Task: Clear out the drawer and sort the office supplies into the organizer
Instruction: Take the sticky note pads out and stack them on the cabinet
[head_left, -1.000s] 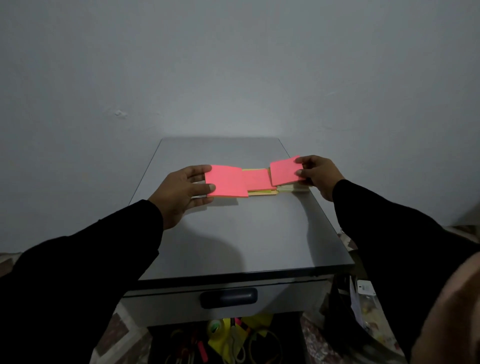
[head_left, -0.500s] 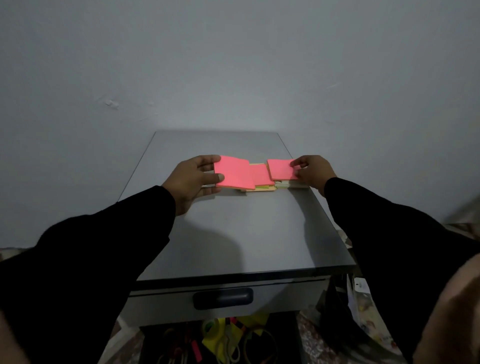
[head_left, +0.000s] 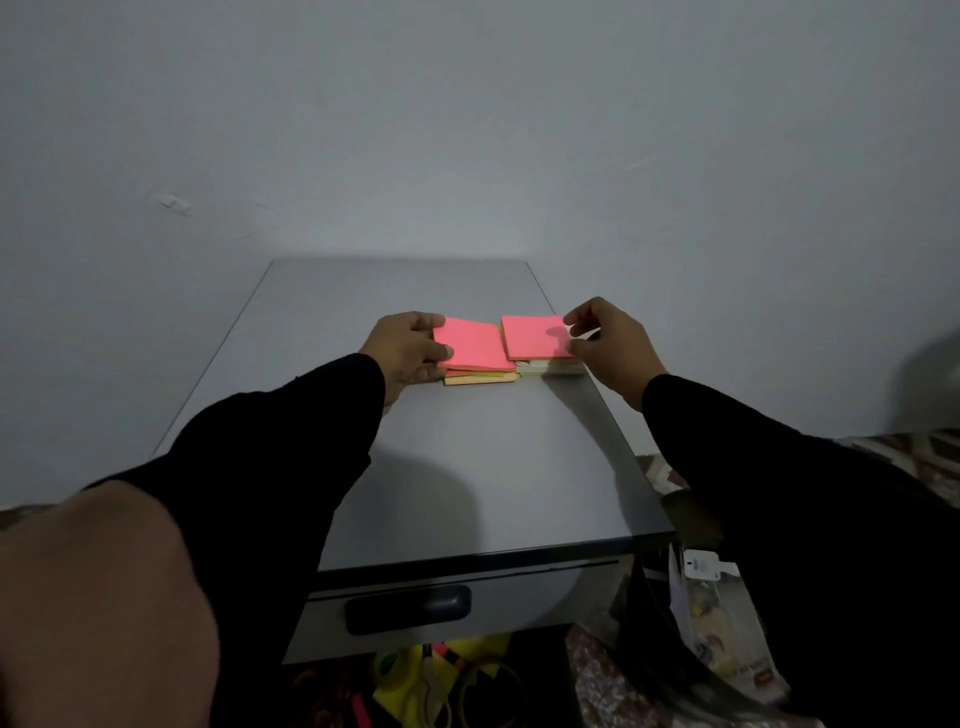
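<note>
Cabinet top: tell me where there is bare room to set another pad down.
Bare patches on the cabinet top: the wide strip between the sticky note pads and the front edge, and the strip behind them toward the wall. Crowded: the middle band, where the left hand and right hand flank the pads.

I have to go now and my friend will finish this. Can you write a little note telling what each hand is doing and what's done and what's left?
Left hand: holds the left pink sticky pad, thumb on top, over a stack of orange and green pads.
Right hand: fingers pinch the right edge of the right pink sticky pad, which lies on pale pads.
Both piles sit side by side on the grey cabinet top.
Done: sticky pads gathered on top.
Left: no organizer is in view; more supplies lie below the drawer front, waiting for sorting.
</note>
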